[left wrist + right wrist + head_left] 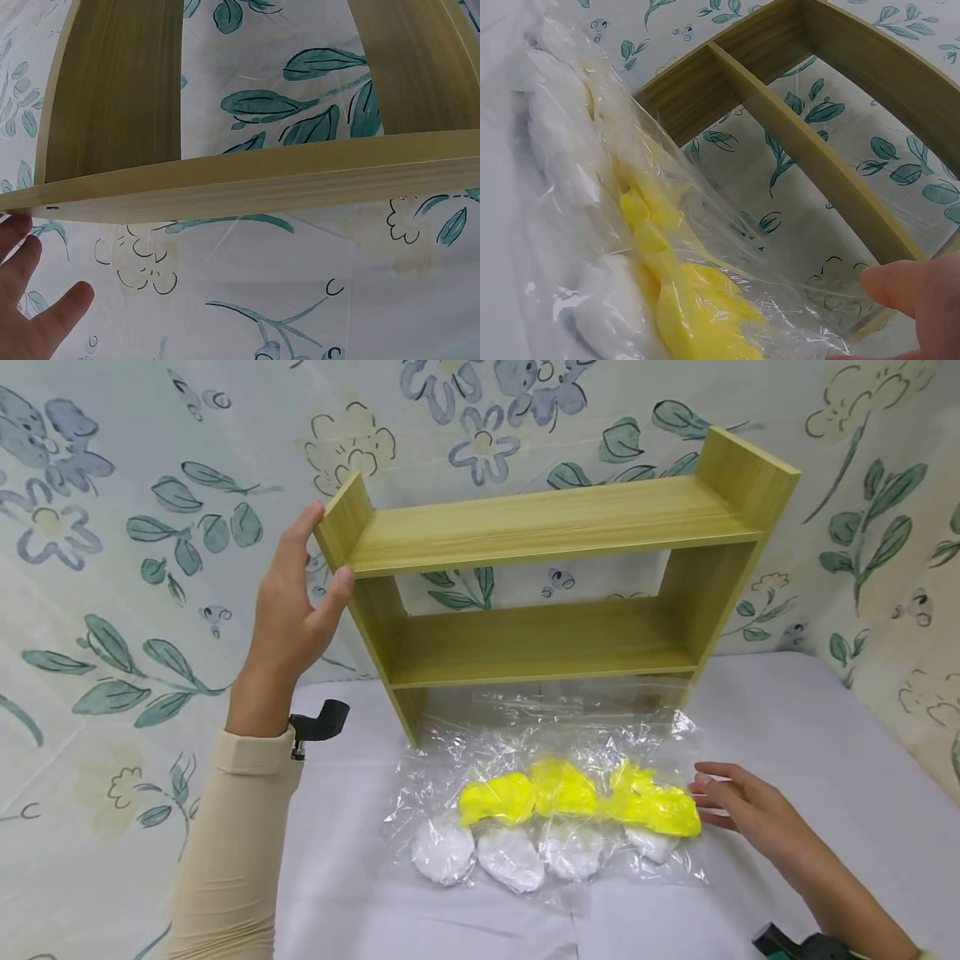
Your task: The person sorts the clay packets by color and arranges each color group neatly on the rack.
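A two-tier wooden shelf (525, 531) in light wood grain stands at the back of the table. My left hand (288, 610) is at its upper left side panel, fingertips against the outer face and thumb spread near the front edge. The left wrist view shows the shelf panel (240, 180) and fingers (19, 259) touching its end. In front of the shelf lies a clear plastic bag (525, 739) containing yellow lumps (566, 787) and rounded white lumps (442, 852). Beside the bag's right edge, my right hand (750, 806) has loosely bent fingers; whether they touch the plastic is unclear.
A white cloth (787, 727) covers the table. Behind the shelf hangs a floral fabric backdrop (187, 410), which also runs along the right side. The bag's top edge overlaps the shelf's lower front.
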Demonstrator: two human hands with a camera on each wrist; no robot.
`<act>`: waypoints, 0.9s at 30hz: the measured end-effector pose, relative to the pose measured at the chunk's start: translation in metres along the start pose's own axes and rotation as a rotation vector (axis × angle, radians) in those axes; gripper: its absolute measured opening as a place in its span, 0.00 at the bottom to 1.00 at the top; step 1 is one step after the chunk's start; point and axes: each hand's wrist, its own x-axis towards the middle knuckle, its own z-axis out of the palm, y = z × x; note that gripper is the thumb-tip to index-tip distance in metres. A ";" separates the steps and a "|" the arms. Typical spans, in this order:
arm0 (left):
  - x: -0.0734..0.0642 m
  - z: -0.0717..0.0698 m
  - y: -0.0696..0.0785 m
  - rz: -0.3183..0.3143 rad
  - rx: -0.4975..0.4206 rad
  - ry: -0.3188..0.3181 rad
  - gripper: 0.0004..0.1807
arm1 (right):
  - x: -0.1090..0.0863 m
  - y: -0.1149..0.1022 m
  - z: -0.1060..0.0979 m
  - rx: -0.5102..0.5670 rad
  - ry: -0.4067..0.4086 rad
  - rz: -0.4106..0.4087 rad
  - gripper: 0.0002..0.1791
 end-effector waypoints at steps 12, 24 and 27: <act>-0.001 0.005 0.023 -0.111 -0.178 0.088 0.32 | 0.010 0.007 0.006 0.015 -0.099 0.149 0.43; 0.007 0.004 0.030 -0.096 -0.237 0.111 0.29 | 0.012 0.017 0.006 -0.016 -0.090 0.119 0.37; 0.010 0.004 0.030 -0.126 -0.256 0.122 0.29 | 0.016 0.016 0.007 -0.027 -0.088 0.116 0.37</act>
